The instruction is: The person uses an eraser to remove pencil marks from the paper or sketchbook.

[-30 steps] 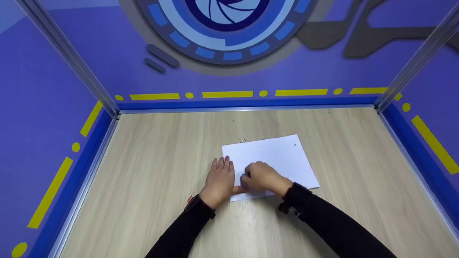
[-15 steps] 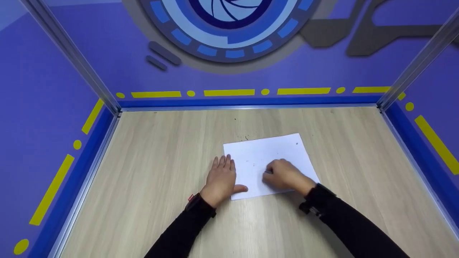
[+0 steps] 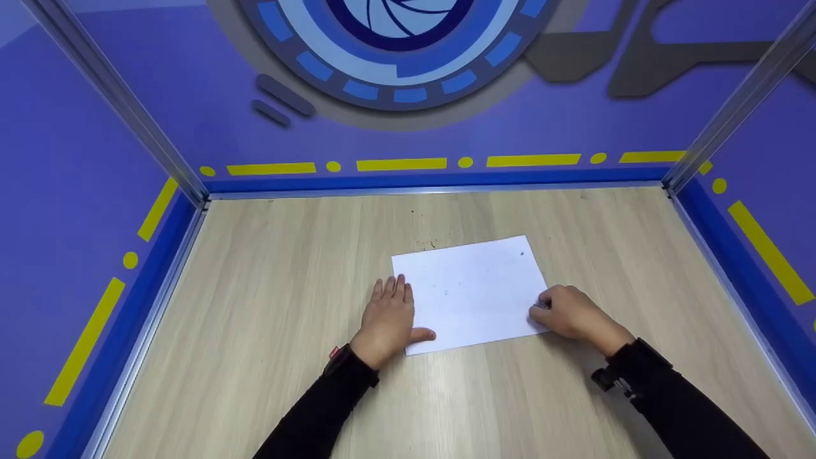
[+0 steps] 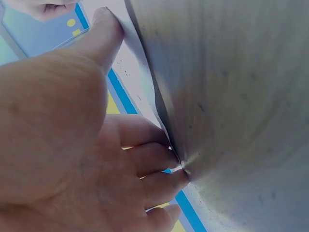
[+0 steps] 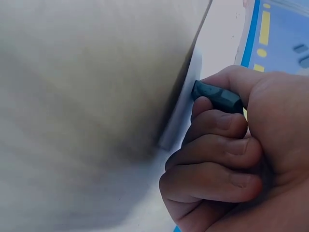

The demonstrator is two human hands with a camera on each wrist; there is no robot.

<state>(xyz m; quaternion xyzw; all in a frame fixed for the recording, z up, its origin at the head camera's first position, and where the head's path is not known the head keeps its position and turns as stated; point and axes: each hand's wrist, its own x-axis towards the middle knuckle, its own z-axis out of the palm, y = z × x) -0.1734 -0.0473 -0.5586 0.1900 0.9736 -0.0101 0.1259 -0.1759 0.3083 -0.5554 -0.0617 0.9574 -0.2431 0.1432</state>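
A white sheet of paper [image 3: 475, 293] lies slightly turned on the wooden table. My left hand [image 3: 387, 319] rests flat on its left edge, fingers straight and thumb spread over the paper. In the left wrist view, the fingertips meet the edge of the sheet. At the paper's lower right edge, my right hand [image 3: 570, 313] pinches a small dark green block [image 5: 218, 98] that looks like an eraser, between thumb and forefinger. The other fingers [image 5: 212, 181] are curled into the palm. Small dark specks [image 3: 446, 292] dot the paper, with a larger one near its far right corner.
Several dark crumbs [image 3: 428, 245] lie on the table [image 3: 287, 274] just beyond the paper. Blue and purple panels [image 3: 382, 143] with yellow markings enclose the back and both sides, joined by metal posts [image 3: 733, 105].
My right hand has swept rightward across the paper, from beside the left hand to the right edge, still pinching the eraser. My left hand has stayed in place. Dark specks now show mid-sheet.
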